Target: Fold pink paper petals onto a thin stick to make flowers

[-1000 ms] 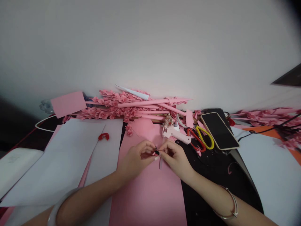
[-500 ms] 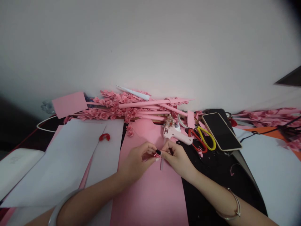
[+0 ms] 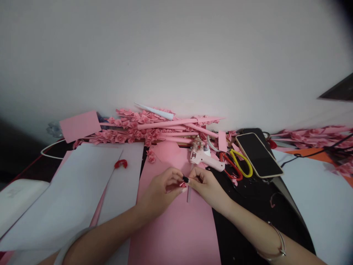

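My left hand and my right hand meet over a big pink paper sheet. Both pinch a small folded pink paper piece between thumb and fingertips. A narrow pink strip hangs down from it toward the sheet. A bangle circles each wrist. Just beyond my right hand lies a pink glue gun.
White paper sheets with a small red clip lie at the left. Pink paper flowers and rolled sticks pile up by the wall. Red and yellow scissors and a phone lie at the right, more pink flowers beyond.
Both hands stay pinched together on the small pink piece, with only slight finger shifts. The view has drifted a little.
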A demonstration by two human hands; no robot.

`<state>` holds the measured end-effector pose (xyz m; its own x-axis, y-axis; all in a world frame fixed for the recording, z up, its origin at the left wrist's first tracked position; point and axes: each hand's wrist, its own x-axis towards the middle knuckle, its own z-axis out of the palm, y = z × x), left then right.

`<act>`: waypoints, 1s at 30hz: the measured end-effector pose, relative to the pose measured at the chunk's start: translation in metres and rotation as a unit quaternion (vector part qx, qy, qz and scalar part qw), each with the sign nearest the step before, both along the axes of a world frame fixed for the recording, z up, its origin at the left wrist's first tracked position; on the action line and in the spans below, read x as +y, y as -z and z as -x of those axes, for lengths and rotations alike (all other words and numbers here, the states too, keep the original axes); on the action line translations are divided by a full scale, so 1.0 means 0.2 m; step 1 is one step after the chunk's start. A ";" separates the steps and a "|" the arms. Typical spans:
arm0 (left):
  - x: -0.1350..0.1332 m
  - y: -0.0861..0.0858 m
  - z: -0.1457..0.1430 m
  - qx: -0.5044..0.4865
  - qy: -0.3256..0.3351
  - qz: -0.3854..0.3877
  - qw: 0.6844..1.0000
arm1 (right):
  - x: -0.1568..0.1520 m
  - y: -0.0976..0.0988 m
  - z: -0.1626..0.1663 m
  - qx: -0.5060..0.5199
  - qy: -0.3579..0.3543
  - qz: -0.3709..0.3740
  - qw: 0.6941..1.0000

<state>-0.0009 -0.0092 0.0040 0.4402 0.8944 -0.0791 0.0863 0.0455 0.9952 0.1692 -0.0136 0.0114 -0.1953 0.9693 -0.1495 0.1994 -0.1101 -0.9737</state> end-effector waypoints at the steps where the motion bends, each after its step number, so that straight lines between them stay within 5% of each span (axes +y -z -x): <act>1: 0.00 0.00 0.00 -0.007 0.000 0.002 1.000 | 0.00 0.00 0.00 -0.004 0.001 -0.009 1.000; 6: 0.00 0.00 0.00 -0.011 -0.007 -0.001 1.000 | 0.00 0.00 -0.01 -0.020 0.003 -0.062 0.998; 23: 0.01 -0.01 0.00 -0.034 -0.030 0.030 0.999 | 0.02 -0.02 -0.03 -0.002 -0.029 -0.012 1.000; 30: 0.03 0.01 0.01 -0.021 -0.035 0.011 0.999 | 0.00 0.00 -0.02 0.049 0.010 -0.037 0.998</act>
<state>-0.0033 -0.0035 0.0014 0.3802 0.9212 -0.0826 0.0407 0.0726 0.9965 0.1740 -0.0141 0.0110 -0.1857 0.9808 -0.0590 0.1022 -0.0404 -0.9939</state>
